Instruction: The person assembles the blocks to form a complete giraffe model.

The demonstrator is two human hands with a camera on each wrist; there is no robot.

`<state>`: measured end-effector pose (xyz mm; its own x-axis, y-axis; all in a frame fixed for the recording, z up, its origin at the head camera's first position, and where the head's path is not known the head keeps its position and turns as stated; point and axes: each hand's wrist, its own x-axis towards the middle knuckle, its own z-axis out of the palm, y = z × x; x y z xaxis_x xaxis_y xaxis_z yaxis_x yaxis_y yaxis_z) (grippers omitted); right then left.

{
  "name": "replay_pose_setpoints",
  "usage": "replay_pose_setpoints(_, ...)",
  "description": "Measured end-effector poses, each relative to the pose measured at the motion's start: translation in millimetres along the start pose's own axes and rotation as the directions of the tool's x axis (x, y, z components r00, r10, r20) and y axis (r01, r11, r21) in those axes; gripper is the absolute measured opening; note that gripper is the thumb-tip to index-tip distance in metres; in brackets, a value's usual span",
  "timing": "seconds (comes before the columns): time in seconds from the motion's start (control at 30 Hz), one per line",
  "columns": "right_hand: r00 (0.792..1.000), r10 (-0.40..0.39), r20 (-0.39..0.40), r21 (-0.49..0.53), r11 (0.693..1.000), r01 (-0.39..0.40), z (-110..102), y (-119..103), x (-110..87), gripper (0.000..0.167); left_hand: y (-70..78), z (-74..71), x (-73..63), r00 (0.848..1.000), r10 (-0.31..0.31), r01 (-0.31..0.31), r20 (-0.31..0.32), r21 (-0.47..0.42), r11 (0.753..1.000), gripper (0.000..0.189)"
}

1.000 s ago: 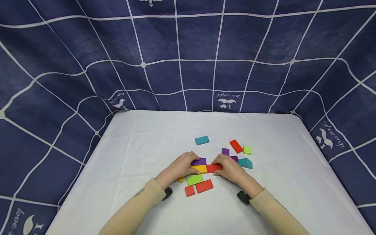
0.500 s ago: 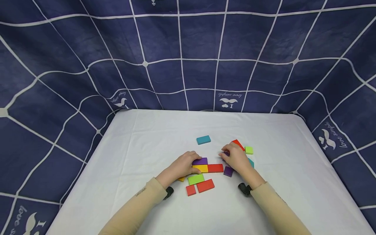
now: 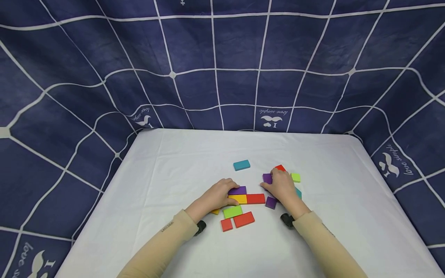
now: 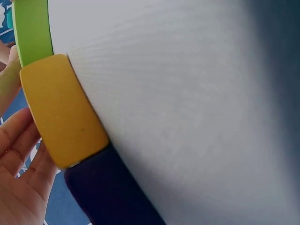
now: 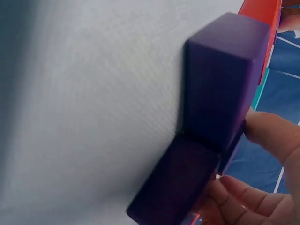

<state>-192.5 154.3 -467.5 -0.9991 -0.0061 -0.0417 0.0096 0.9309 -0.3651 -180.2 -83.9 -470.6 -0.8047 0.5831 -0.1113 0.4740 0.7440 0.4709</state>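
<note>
In the head view my left hand point(image 3: 217, 195) grips a purple block point(image 3: 238, 190) and a yellow block point(image 3: 238, 199) lying side by side, fingers at the far edge, thumb at the near one. A red block point(image 3: 255, 199) continues the yellow one to the right. Further right, my right hand point(image 3: 281, 186) pinches another purple block point(image 3: 267, 178) between thumb and fingers. A small dark purple block point(image 3: 271, 202) lies below that hand; the right wrist view shows it as a purple block point(image 5: 220, 79) meeting another dark purple block point(image 5: 173, 183).
Nearer my body lie a lime block point(image 3: 232, 211), a red block point(image 3: 244, 219) and a small red block point(image 3: 226, 224). A blue block point(image 3: 241, 165) sits farther back. Beyond my right hand are a lime cube point(image 3: 295, 177) and a partly hidden teal block point(image 3: 298, 193). White cloth point(image 3: 174, 154) covers the table.
My right hand has left the red block and moved back and right to a purple block. The small dark purple block came into sight. My left hand keeps its grip.
</note>
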Motion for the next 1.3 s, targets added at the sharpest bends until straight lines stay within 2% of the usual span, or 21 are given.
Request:
replay_pose_setpoints(0.13, 0.999, -0.042, -0.020, 0.031, 0.999, 0.043, 2, 0, 0.4, 0.047, 0.5, -0.5, -0.2, 1.000, 0.000, 0.000, 0.000, 0.004, 1.000, 0.057)
replay_pose_setpoints(0.27, 0.993, -0.118, 0.001, 0.094, 0.989, 0.118, 2, 0, -0.7, 0.040, 0.5, -0.5, 0.2, 1.000, -0.011, 0.011, 0.007, 0.006, 1.000, 0.057)
replay_pose_setpoints(0.43, 0.972, -0.224, 0.072, 0.163, 0.964, 0.210, 2, -2, -1.3, 0.038, -0.3, 0.0, 1.9, 1.000, -0.023, 0.023, 0.015, 0.003, 1.000, 0.057)
replay_pose_setpoints(0.7, 0.941, -0.316, 0.121, 0.193, 0.937, 0.290, 3, 2, -3.6, 0.033, -0.5, 0.1, 1.9, 1.000, -0.025, 0.025, 0.018, -0.004, 1.000, 0.058)
replay_pose_setpoints(1.13, 0.930, -0.333, 0.154, 0.263, 0.921, 0.286, 7, 0, -10.5, 0.028, -1.7, 0.7, 1.7, 1.000, -0.011, 0.011, 0.008, -0.007, 1.000, 0.057)
replay_pose_setpoints(1.3, 0.931, -0.329, 0.161, 0.271, 0.921, 0.279, 8, 1, -16.1, 0.037, -2.5, 1.3, 1.5, 1.000, -0.002, 0.002, 0.003, -0.011, 1.000, 0.056)
